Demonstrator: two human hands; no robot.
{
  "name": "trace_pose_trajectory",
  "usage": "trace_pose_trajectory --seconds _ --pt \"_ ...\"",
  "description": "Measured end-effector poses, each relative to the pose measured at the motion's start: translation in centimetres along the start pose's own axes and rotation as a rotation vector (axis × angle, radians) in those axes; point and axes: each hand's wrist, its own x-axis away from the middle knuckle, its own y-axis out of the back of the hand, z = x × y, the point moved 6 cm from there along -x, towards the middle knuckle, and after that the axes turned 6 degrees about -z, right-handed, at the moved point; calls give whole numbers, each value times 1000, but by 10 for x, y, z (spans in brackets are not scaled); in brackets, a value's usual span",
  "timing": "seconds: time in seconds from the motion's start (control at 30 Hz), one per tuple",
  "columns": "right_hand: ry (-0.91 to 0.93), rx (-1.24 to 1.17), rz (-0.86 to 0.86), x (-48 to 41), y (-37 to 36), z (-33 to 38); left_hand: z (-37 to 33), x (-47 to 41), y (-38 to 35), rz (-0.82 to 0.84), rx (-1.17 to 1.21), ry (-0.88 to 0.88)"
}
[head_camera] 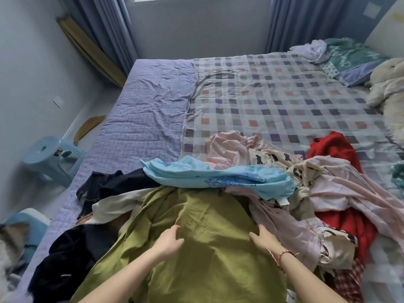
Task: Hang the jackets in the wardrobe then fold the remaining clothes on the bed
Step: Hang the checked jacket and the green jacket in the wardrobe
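1. Our hands are apart on the olive-green garment [205, 237], which tops the heap at the near edge of the bed [142, 117]. The left hand [169, 241] bends its fingers into the cloth and pinches up a ridge. The right hand [265, 239] lies on the garment's right side, and we cannot tell whether it grips.
2. We cannot yet tell whether this piece is a jacket. If we misjudge it, we may hang something meant for folding, or fold something meant for hanging. No wardrobe is in view.
3. The light blue garment [218, 176] lies across its far end, and a pale pink garment [284, 228] touches its right side. A quick lift may drag both along or knot the sleeves together.
4. The black garment [65, 259] sits at the bed's left edge near the near corner. A sideways tug on the heap could slide it to the floor, where a furry animal [11, 243] waits just beside the bed.
5. If only the left hand truly holds, the cloth may sag and bunch as we raise it.
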Motion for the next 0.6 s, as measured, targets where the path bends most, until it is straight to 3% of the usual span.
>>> trace_pose_trajectory --seconds 0.07,0.2,0.3,0.4,0.6 --pt "15 -48 39 -6 -7 -7 1 -5 -1 -23 -10 -1" --pt "87 -38 -47 -13 -4 -11 -8 -8 3 -140 -5 -8" --pt "1 6 -51 -14 -2 -21 -22 0 0 -195 -42 -22" --pt "-18 -99 11 -15 -8 -23 -41 8 -5 -194 -86 -91" --pt "204 -264 -375 17 24 -7 -71 23 -1 -199 -23 -177"
